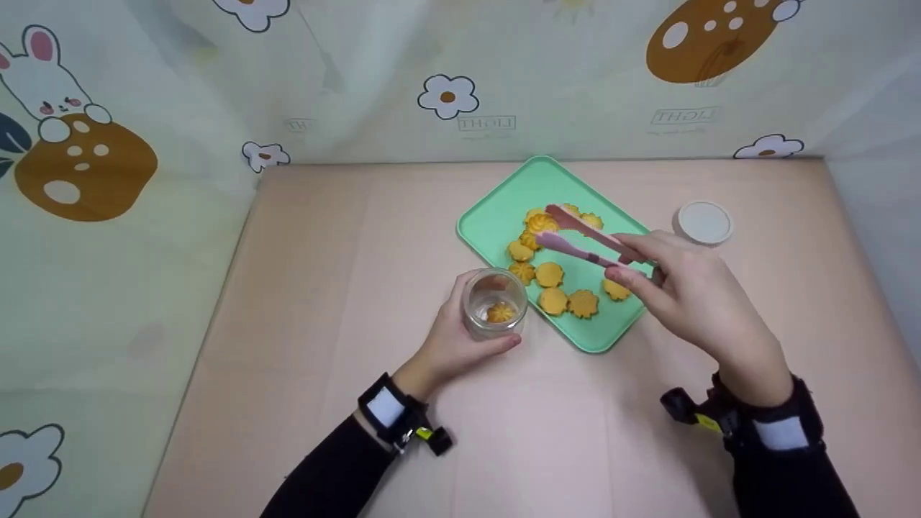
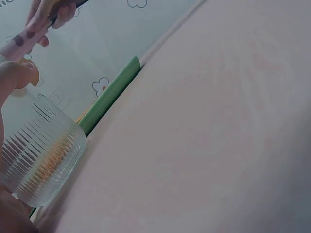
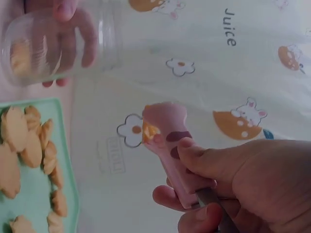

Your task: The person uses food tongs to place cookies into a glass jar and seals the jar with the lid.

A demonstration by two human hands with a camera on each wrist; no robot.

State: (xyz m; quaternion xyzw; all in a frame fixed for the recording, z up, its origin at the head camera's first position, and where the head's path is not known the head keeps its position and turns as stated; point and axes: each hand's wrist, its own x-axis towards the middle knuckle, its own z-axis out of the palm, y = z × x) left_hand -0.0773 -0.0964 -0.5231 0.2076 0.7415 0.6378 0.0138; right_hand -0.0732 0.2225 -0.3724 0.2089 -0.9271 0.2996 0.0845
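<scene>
My left hand [image 1: 455, 344] grips a clear ribbed glass jar [image 2: 51, 141] beside the tray's near-left edge. A yellow flower-shaped cookie [image 1: 501, 311] lies inside the open jar. With my right hand [image 1: 696, 291] I hold pink tongs [image 1: 586, 229], thumb on one arm and fingers on the other. In the right wrist view, a cookie [image 3: 149, 131] sits between the tong tips, raised above the tray. Below the tongs, the green tray [image 1: 532, 180] carries several more cookies [image 1: 583, 303], some ridged side up and some flat side up.
A round white lid [image 1: 705, 222] lies on the pink tabletop [image 1: 324, 288], right of the tray. Behind the table hangs a pale printed curtain [image 1: 360, 79], which continues down the left side.
</scene>
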